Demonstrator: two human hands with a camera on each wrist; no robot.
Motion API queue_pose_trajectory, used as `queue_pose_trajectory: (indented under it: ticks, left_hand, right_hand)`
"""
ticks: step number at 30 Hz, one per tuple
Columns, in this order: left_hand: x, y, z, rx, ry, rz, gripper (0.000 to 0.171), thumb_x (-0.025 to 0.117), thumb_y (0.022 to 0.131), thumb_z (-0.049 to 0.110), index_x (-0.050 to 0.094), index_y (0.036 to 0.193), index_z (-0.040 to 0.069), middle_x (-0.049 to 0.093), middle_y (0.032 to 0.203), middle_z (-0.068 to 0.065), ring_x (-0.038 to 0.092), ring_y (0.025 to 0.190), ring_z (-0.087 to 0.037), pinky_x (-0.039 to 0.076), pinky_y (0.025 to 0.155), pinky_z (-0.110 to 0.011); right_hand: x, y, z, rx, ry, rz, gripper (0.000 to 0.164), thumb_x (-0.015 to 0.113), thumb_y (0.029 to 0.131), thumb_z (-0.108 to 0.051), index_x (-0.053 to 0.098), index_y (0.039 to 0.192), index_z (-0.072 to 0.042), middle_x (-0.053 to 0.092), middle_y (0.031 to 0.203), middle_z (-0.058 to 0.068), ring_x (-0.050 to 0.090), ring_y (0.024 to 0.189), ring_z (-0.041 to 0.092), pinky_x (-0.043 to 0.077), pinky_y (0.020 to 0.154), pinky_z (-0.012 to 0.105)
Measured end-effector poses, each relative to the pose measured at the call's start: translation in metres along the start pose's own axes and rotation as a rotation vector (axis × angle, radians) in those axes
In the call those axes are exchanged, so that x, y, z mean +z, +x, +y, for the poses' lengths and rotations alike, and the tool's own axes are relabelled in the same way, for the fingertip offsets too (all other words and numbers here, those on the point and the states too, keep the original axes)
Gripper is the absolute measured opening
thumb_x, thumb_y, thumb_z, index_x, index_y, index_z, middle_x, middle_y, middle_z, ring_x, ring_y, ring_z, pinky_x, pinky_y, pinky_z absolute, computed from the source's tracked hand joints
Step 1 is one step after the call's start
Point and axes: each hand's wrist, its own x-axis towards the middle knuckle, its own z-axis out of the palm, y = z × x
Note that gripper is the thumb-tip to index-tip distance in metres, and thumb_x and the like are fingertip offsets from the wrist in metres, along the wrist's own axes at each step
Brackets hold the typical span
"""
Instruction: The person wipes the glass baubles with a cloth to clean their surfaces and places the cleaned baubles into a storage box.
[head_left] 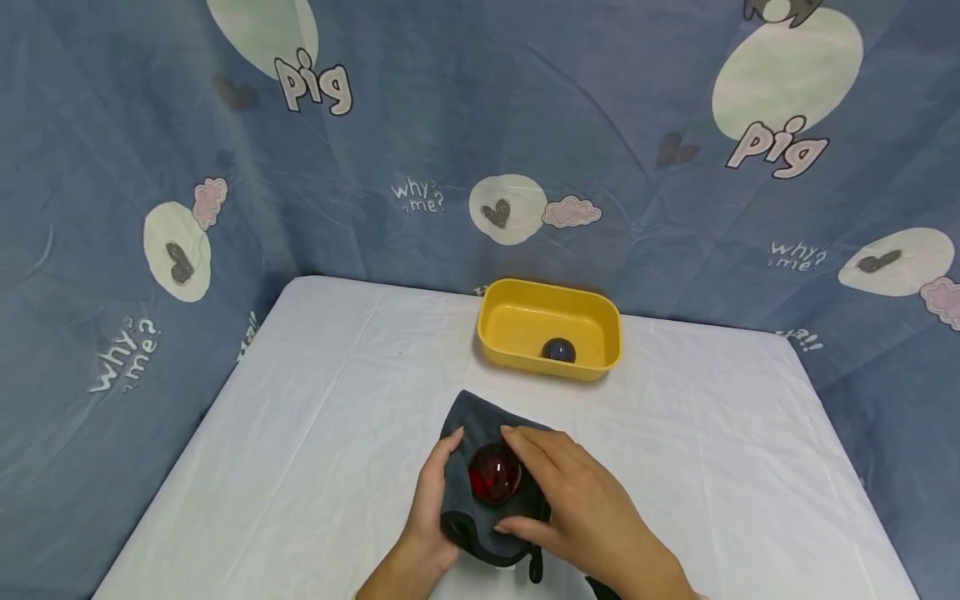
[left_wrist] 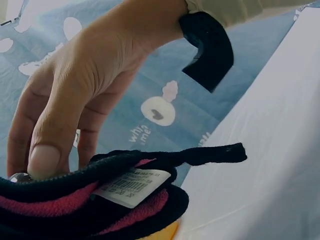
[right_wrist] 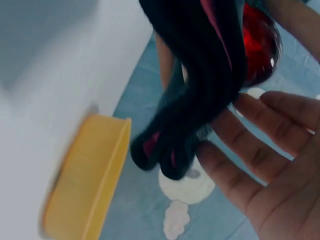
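A dark grey folded cloth [head_left: 476,421] with black trim and a hanging loop is in my left hand [head_left: 429,515], thumb on top near its left edge. The left wrist view shows pink inner layers and a white label [left_wrist: 134,186] with a barcode. On the cloth sits a shiny red see-through ball [head_left: 495,473]. My right hand [head_left: 588,500] arches over the cloth's right side, index fingertip just above the ball and thumb below it. From the right wrist view, its extended fingers [right_wrist: 250,145] meet the cloth's edge, near the red ball.
Beyond the cloth, a yellow tray [head_left: 551,367] stands at the table's back edge with a dark blue ball [head_left: 558,350] inside. A white sheet [head_left: 337,467] covers the table. Blue printed fabric [head_left: 420,108] hangs behind and at the sides.
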Motion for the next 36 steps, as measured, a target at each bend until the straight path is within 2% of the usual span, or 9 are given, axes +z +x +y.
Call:
queue_pose_trajectory:
  ticks: [5, 9, 14, 17, 20, 28, 31, 36]
  left_hand:
    - [-0.001, -0.001, 0.001, -0.009, -0.002, 0.004, 0.075, 0.033, 0.108, 0.055, 0.016, 0.164, 0.009, 0.035, 0.160, -0.010, 0.038, 0.142, -0.021, 0.031, 0.117, -0.037]
    - [-0.002, -0.001, 0.000, -0.016, -0.015, -0.015, 0.074, 0.032, 0.108, 0.055, 0.018, 0.164, 0.009, 0.036, 0.159, -0.009, 0.039, 0.142, -0.020, 0.031, 0.118, -0.037]
    - [-0.001, -0.001, -0.004, -0.036, -0.049, -0.027, 0.067, 0.035, 0.108, 0.055, 0.028, 0.158, 0.010, 0.046, 0.148, -0.004, 0.047, 0.132, -0.015, 0.037, 0.112, -0.033]
    - [-0.001, 0.000, -0.005, -0.047, -0.072, -0.026, 0.066, 0.038, 0.108, 0.055, 0.032, 0.156, 0.010, 0.049, 0.142, -0.001, 0.050, 0.126, -0.014, 0.040, 0.109, -0.031]
    - [0.000, -0.001, -0.005, -0.051, -0.075, -0.019, 0.065, 0.040, 0.108, 0.054, 0.034, 0.154, 0.009, 0.051, 0.139, -0.001, 0.052, 0.124, -0.013, 0.042, 0.107, -0.030]
    - [0.000, -0.002, -0.004, -0.045, -0.052, -0.004, 0.065, 0.041, 0.107, 0.055, 0.036, 0.152, 0.007, 0.053, 0.136, -0.003, 0.055, 0.120, -0.014, 0.045, 0.103, -0.030]
    - [0.000, -0.001, -0.004, -0.038, -0.046, 0.001, 0.065, 0.041, 0.108, 0.054, 0.036, 0.151, 0.006, 0.053, 0.135, -0.003, 0.055, 0.119, -0.014, 0.046, 0.102, -0.030]
    - [0.002, -0.002, -0.005, -0.041, -0.027, 0.013, 0.067, 0.040, 0.107, 0.054, 0.033, 0.153, 0.005, 0.052, 0.138, -0.005, 0.054, 0.120, -0.016, 0.045, 0.103, -0.031]
  right_hand:
    - [-0.006, 0.001, 0.002, -0.038, 0.030, 0.003, 0.104, 0.096, 0.074, -0.043, 0.043, 0.159, -0.014, 0.049, 0.155, -0.003, 0.053, 0.133, 0.014, 0.053, 0.101, 0.036]
    - [-0.005, 0.002, 0.002, -0.056, 0.039, -0.013, 0.097, 0.094, 0.078, -0.039, 0.046, 0.158, -0.016, 0.050, 0.152, -0.004, 0.052, 0.132, 0.014, 0.053, 0.101, 0.037]
    - [-0.003, 0.007, -0.001, -0.105, 0.002, -0.067, 0.090, 0.094, 0.080, -0.033, 0.049, 0.156, -0.017, 0.051, 0.152, -0.004, 0.052, 0.130, 0.015, 0.054, 0.100, 0.037]
    - [-0.003, 0.011, -0.003, -0.160, -0.017, -0.085, 0.080, 0.094, 0.080, -0.026, 0.056, 0.150, -0.013, 0.056, 0.147, -0.001, 0.056, 0.126, 0.017, 0.055, 0.098, 0.037]
    - [-0.002, 0.013, -0.004, -0.176, -0.025, -0.091, 0.070, 0.094, 0.080, -0.023, 0.062, 0.142, -0.009, 0.060, 0.140, 0.002, 0.058, 0.123, 0.017, 0.055, 0.098, 0.035]
    - [0.003, 0.011, -0.006, -0.076, -0.026, -0.066, 0.064, 0.091, 0.084, -0.032, 0.065, 0.138, -0.008, 0.062, 0.134, 0.001, 0.058, 0.122, 0.017, 0.054, 0.099, 0.037]
    - [0.009, 0.009, -0.007, -0.036, -0.038, -0.009, 0.065, 0.091, 0.082, -0.038, 0.066, 0.133, -0.007, 0.061, 0.130, 0.002, 0.059, 0.119, 0.017, 0.055, 0.097, 0.036]
    - [0.021, 0.005, -0.008, 0.026, -0.035, 0.122, 0.065, 0.091, 0.077, -0.050, 0.067, 0.119, -0.006, 0.063, 0.113, 0.002, 0.060, 0.105, 0.014, 0.057, 0.088, 0.032]
